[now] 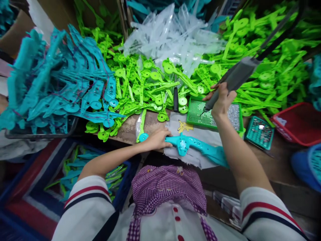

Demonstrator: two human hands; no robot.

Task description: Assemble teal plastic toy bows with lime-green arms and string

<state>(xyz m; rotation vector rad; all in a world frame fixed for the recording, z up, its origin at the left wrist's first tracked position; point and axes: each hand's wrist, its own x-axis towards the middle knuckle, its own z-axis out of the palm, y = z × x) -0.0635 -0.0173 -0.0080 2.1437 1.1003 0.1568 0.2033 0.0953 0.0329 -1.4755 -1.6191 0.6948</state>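
Note:
My left hand is closed around the left part of a long blue plastic toy part, which lies across a pale cloth at the table's front edge. In my right hand is a grey electric screwdriver, slanting down to the left. Its bit points into a green tray of small silvery screws. Whether the bit carries a screw is too small to tell. The toy part's right end passes behind my right forearm.
Green plastic parts are heaped behind the tray, with clear plastic pieces beyond. Blue wired parts are stacked at left. A black-handled tool, a small teal box, a red basket and a blue bin stand nearby.

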